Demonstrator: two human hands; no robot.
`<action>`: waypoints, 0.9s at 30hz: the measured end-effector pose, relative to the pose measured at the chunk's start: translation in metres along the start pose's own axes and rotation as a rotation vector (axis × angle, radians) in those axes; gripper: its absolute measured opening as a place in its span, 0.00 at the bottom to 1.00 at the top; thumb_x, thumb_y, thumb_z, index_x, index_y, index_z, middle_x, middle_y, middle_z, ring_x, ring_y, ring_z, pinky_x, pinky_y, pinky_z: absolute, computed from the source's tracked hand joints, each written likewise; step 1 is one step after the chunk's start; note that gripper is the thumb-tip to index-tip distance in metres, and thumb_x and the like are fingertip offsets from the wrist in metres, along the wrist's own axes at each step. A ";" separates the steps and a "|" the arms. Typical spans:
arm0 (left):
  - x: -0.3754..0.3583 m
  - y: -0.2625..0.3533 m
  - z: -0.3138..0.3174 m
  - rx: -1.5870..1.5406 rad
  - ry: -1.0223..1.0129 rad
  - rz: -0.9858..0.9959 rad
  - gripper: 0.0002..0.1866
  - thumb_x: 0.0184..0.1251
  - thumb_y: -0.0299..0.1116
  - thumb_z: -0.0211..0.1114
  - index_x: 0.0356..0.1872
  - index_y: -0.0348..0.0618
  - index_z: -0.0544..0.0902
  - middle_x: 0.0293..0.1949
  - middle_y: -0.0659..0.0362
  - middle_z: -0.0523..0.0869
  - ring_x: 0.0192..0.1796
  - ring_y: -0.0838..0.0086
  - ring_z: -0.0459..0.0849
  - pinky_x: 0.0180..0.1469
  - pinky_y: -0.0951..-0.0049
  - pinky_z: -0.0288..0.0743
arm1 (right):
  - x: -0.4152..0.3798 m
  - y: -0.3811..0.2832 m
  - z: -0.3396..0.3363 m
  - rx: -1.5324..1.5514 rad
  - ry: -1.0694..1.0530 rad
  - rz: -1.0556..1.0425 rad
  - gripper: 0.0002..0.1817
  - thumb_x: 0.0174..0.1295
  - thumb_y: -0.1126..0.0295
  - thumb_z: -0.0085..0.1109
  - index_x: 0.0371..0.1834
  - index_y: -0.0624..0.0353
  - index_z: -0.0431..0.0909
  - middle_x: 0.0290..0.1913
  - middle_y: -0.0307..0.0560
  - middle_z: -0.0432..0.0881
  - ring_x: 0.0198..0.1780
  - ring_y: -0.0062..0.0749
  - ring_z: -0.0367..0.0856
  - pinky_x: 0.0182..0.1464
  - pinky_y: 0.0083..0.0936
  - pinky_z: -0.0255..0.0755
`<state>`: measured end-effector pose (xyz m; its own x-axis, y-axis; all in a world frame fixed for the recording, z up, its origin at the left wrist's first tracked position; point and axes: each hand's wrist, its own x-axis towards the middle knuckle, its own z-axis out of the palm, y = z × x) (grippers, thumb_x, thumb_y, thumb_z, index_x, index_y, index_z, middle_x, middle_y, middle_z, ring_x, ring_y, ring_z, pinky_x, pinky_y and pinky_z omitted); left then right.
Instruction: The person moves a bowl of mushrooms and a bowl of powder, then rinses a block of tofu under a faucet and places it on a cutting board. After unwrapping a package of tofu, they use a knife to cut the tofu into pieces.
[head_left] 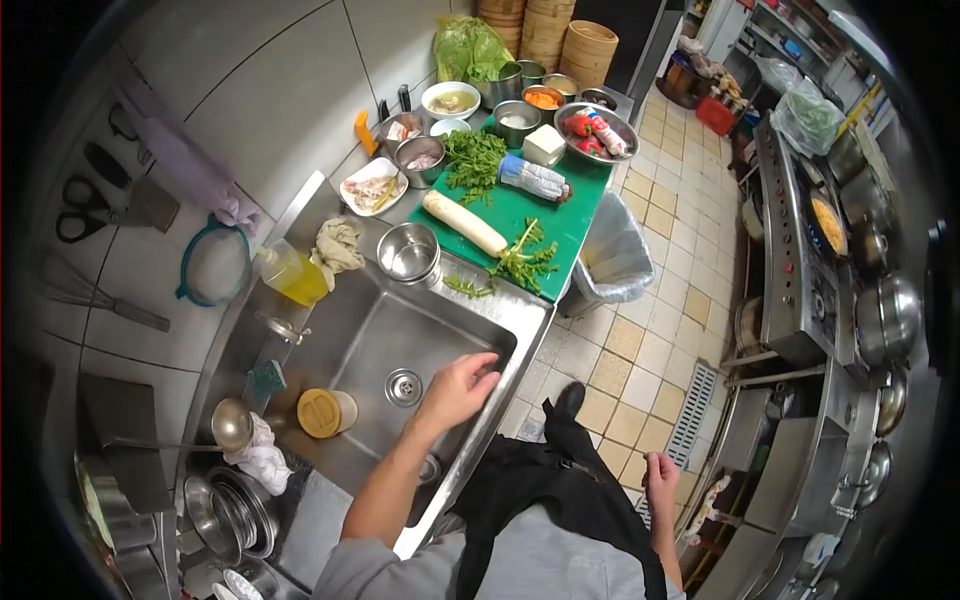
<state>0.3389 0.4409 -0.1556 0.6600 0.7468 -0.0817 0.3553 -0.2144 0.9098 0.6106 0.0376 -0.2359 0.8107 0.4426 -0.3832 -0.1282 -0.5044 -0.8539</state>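
My left hand (458, 392) is over the sink (375, 325), near its front edge, fingers loosely curled and apart, with nothing in it. Low at my side, above the tiled floor, hangs my right hand (660, 480); its fingers are curled in and partly hidden. Beyond the sink, a green cutting board (560, 220) bears a white radish (465, 223) with leaves beside it, leafy greens (475, 160), a wrapped package (535, 178) and a white block (544, 146). Stacked metal bowls (408, 252) stand at the sink's far edge.
A yellow-lidded jar (325, 412) is in the sink. Left of it are a green sponge (267, 380), a ladle (232, 425) and an oil bottle (292, 275). A lined bin (612, 250) stands beside the counter. The stove (800, 250) runs along the right.
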 end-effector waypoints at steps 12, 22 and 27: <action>-0.038 -0.028 0.074 -0.187 0.273 -0.546 0.23 0.78 0.37 0.70 0.66 0.33 0.83 0.59 0.46 0.90 0.60 0.66 0.90 0.65 0.67 0.81 | 0.305 -0.107 0.048 -0.156 -0.415 -0.315 0.16 0.80 0.59 0.62 0.44 0.62 0.87 0.23 0.32 0.77 0.22 0.15 0.72 0.25 0.21 0.67; -0.005 -0.006 0.062 -0.132 0.448 -0.647 0.24 0.76 0.41 0.71 0.65 0.35 0.84 0.56 0.47 0.92 0.57 0.66 0.91 0.60 0.66 0.83 | 0.403 -0.222 0.119 -0.101 -0.495 -0.343 0.16 0.80 0.60 0.61 0.39 0.61 0.86 0.22 0.32 0.75 0.21 0.15 0.69 0.25 0.22 0.65; 0.044 0.018 0.009 -0.047 0.544 -0.580 0.21 0.76 0.37 0.71 0.64 0.38 0.85 0.54 0.46 0.92 0.56 0.59 0.92 0.58 0.63 0.86 | 0.362 -0.190 0.142 -0.294 -0.673 -0.261 0.15 0.81 0.60 0.60 0.42 0.61 0.86 0.23 0.30 0.75 0.23 0.15 0.71 0.26 0.21 0.65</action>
<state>0.3802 0.4640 -0.1460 -0.0419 0.9363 -0.3486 0.5065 0.3206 0.8004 0.8477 0.3986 -0.2625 0.2602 0.8814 -0.3943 0.2518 -0.4562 -0.8535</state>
